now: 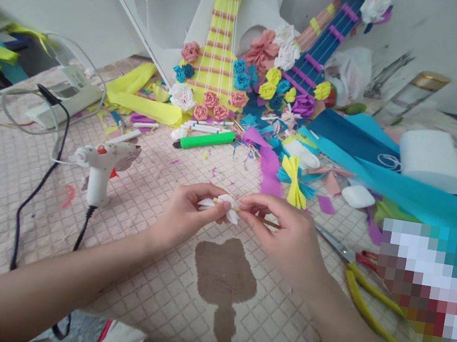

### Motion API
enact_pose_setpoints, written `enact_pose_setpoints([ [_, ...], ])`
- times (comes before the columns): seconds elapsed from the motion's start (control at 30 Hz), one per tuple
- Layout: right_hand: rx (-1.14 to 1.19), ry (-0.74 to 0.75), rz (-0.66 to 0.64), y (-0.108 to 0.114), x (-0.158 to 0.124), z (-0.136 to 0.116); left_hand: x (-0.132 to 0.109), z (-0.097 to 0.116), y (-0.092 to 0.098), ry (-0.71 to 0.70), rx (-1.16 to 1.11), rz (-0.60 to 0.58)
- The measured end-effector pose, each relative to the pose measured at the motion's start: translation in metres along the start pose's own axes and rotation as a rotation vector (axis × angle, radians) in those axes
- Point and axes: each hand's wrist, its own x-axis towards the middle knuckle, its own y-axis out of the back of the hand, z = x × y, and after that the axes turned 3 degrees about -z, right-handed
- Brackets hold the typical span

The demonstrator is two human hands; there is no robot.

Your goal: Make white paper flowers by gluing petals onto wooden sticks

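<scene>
Above the middle of the table, my left hand (187,211) pinches a small piece of white paper (232,215) between thumb and fingers. The paper is folded or curled around a thin wooden stick (270,222). My right hand (294,236) grips that stick between thumb and forefinger, close to the paper, and the stick's end reaches under its palm. The two hands almost meet at the paper. Beyond my right hand lies a yellow pleated paper bow (295,181). To the left of my hands, a white glue gun (100,174) stands upright on its handle.
Yellow-handled scissors (368,297) lie right of my right forearm. A green marker (205,140) and paper scraps lie behind my hands. A yellow paper guitar (219,48) and a blue one (320,52) lean at the back. A black cable (21,219) runs along the left.
</scene>
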Motion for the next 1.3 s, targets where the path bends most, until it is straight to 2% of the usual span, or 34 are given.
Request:
enact_pose_setpoints([
  [0.27,-0.013,-0.021,-0.024,0.01,0.004,0.001,0.002,-0.001,0.004,-0.012,-0.02,0.048],
  [0.4,-0.041,-0.084,-0.061,0.018,0.007,0.009,0.004,-0.006,0.007,-0.056,-0.068,0.048],
  [0.57,-0.169,-0.245,-0.125,0.022,0.012,0.027,0.004,-0.007,0.008,-0.067,-0.063,0.005],
  [0.67,-0.209,-0.236,-0.131,0.022,0.013,0.027,0.001,-0.006,0.006,-0.072,0.052,-0.038],
  [0.77,-0.064,-0.154,-0.116,0.021,0.011,0.018,-0.003,-0.006,0.005,-0.131,0.234,-0.08],
  [0.97,0.126,-0.032,-0.223,0.011,0.006,0.003,-0.004,-0.01,0.004,-0.287,0.414,-0.178],
  [1.1,0.187,-0.055,-0.241,0.005,0.006,0.007,-0.005,-0.014,0.004,-0.345,0.458,-0.182],
  [1.3,0.23,-0.182,-0.294,0.003,0.007,0.006,-0.006,-0.015,0.004,-0.379,0.436,-0.248],
])
